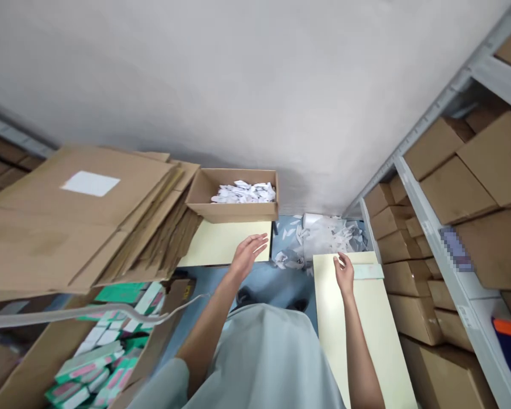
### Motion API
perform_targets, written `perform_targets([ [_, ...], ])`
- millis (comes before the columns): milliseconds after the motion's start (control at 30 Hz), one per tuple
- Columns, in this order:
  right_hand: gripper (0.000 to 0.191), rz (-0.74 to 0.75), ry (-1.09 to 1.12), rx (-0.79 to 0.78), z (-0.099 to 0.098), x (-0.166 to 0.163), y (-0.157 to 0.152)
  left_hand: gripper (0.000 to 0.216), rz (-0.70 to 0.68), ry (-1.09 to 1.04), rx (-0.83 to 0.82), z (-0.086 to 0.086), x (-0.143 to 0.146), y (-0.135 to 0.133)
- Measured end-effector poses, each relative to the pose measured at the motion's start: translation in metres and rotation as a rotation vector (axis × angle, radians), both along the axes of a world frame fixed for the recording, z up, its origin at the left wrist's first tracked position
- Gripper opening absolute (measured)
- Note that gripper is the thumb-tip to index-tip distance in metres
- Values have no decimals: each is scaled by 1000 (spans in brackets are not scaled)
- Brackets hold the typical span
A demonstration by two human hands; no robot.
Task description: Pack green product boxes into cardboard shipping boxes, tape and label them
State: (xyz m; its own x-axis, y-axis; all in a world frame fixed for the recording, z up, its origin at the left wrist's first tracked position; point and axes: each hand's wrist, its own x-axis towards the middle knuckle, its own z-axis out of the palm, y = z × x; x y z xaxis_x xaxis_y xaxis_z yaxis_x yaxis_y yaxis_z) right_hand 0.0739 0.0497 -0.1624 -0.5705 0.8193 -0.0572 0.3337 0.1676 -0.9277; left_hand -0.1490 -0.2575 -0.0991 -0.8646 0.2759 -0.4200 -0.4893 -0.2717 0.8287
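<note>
My left hand [248, 257] hovers over the edge of a pale yellow tabletop [215, 243], its fingers stretched out and nothing in it. Behind that hand, an open cardboard box [234, 212] filled with small white pieces [244, 193] sits at the back of the tabletop. On the other side, my right hand [344, 274] is above a second pale yellow table [361, 318]. Its fingers are slightly curled and apart, holding nothing visible. Just right of it lies a flat pale green box [367, 271]; whether the fingers touch it I cannot tell.
Flattened cardboard boxes [89, 216] are stacked at the left, above an open carton of green and white packets [96, 363]. Shelves with brown boxes [460, 190] line the right. Clear plastic bags [327, 236] and white scraps lie on the blue floor [259, 289] by the wall.
</note>
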Motion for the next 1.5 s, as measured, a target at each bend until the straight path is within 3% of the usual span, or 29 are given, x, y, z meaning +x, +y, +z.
perform_targets([
  [200, 64, 385, 60, 6, 65, -128, -115, 50, 324, 85, 25, 29, -28, -157],
  [367, 57, 671, 50, -18, 99, -213, -235, 46, 561, 151, 47, 50, -34, -280],
  [500, 49, 852, 51, -76, 115, -267, -337, 40, 770, 191, -1, 55, -35, -355],
  [600, 46, 992, 45, -151, 124, -300, -409, 40, 946, 198, -94, 44, -39, -394],
  [733, 47, 1170, -15, -339, 125, -335, -488, 45, 1092, 151, -146, 22, -46, -422],
  [900, 57, 1110, -127, -481, 108, -362, -551, 47, 1029, 102, -75, 11, -52, -434],
  [1100, 53, 1014, -147, -514, 98, -374, -570, 53, 1026, 97, -38, 14, -57, -438],
  [1300, 50, 939, -234, -648, 104, -390, -581, 58, 1051, 95, 69, 26, -64, -440],
  [1500, 52, 904, -205, -739, 112, -397, -594, 56, 1001, 13, 146, 27, -76, -462],
])
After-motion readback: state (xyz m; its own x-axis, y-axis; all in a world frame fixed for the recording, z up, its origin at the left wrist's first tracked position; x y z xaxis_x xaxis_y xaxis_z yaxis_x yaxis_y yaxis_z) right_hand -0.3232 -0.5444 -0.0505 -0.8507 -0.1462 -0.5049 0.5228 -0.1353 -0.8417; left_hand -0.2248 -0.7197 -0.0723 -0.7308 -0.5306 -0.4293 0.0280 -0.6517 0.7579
